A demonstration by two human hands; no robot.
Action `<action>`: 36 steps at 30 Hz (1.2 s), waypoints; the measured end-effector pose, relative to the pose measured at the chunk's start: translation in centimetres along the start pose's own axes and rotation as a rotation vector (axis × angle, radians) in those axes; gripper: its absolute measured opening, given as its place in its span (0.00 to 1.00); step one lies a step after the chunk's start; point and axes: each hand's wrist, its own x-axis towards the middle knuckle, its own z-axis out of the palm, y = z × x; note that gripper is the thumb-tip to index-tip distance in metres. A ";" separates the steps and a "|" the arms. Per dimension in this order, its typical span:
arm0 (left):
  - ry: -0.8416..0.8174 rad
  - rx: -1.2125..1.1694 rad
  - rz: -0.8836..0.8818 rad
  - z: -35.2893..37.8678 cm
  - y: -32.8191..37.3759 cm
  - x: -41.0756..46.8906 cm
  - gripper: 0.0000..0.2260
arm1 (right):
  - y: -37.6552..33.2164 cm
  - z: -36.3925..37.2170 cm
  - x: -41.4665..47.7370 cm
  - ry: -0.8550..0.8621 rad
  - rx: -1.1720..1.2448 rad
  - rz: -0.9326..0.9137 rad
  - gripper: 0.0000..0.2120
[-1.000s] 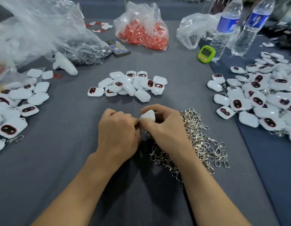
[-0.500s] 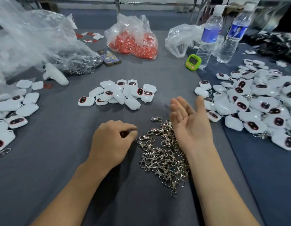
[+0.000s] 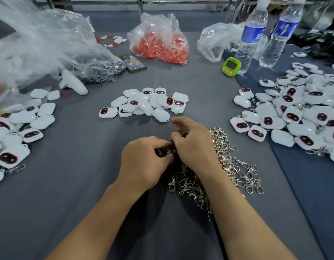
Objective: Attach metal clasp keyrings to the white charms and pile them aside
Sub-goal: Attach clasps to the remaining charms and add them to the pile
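White charms (image 3: 145,104) without clasps lie in a small heap at the centre of the worktop (image 3: 68,184), just ahead of both hands. Judgement: they are staged there as the supply, within easy reach.

Metal clasp keyrings (image 3: 235,166) form a loose tangle at the near right, partly under the right wrist, so a piece can be picked with little travel.

Finished charms (image 3: 297,113), several with clasps showing, are spread at the far right, well apart from the working spot, which fits the "pile aside" step. A second spread at the left (image 3: 18,128) also shows at least one clasp.

Left hand (image 3: 143,162): fingers curled inward, fingertips against those of the right hand (image 3: 192,145), with a dark glint of metal between them. Right hand: fingers curled down onto the near edge of the tangle, forefinger raised. The contact point is blurred, so I cannot tell whether either hand actually grips a keyring. No charm is visible in either hand.
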 end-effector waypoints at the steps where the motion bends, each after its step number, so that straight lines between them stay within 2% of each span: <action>1: 0.021 0.006 -0.025 -0.1 0.0 0.0 0.11 | -0.1 0.4 0.0 -0.022 -0.057 -0.039 0.23; 3: 0.049 -0.004 -0.073 -0.4 -0.1 0.0 0.10 | -0.3 1.0 0.3 -0.065 -0.122 -0.095 0.28; 9: 0.149 -0.079 -0.234 -1.4 -0.1 0.3 0.06 | -0.2 2.5 2.5 -0.081 -0.392 -0.224 0.26; 12: 0.149 -0.096 -0.252 -1.6 0.0 0.3 0.06 | 0.1 3.1 3.2 -0.133 -0.588 -0.300 0.25; 18: 0.151 -0.114 -0.225 -1.7 0.3 0.4 0.16 | 0.1 2.3 1.6 0.039 -0.467 -0.266 0.15; 22: 0.124 -0.257 -0.239 -1.4 -0.8 0.8 0.10 | -0.4 0.7 -1.1 0.108 -0.504 -0.224 0.13; 25: 0.123 -0.434 -0.241 -1.1 -1.2 1.2 0.08 | -1.1 -0.4 -2.1 0.034 -0.501 -0.192 0.14; 27: 0.114 -0.481 -0.221 -1.1 -1.4 1.4 0.08 | -1.5 -0.5 -2.5 -0.042 -0.513 -0.195 0.16; 29: 0.124 -0.505 -0.206 -1.1 -1.6 1.3 0.08 | -1.8 -0.3 -2.6 -0.049 -0.511 -0.200 0.16; 32: 0.170 -0.494 -0.191 -1.2 -1.9 1.3 0.08 | -2.0 0.1 -2.6 0.002 -0.318 -0.111 0.08; 36: 0.176 -0.439 -0.135 -1.1 -2.1 1.4 0.10 | -2.1 -0.1 -1.6 0.035 0.365 0.159 0.12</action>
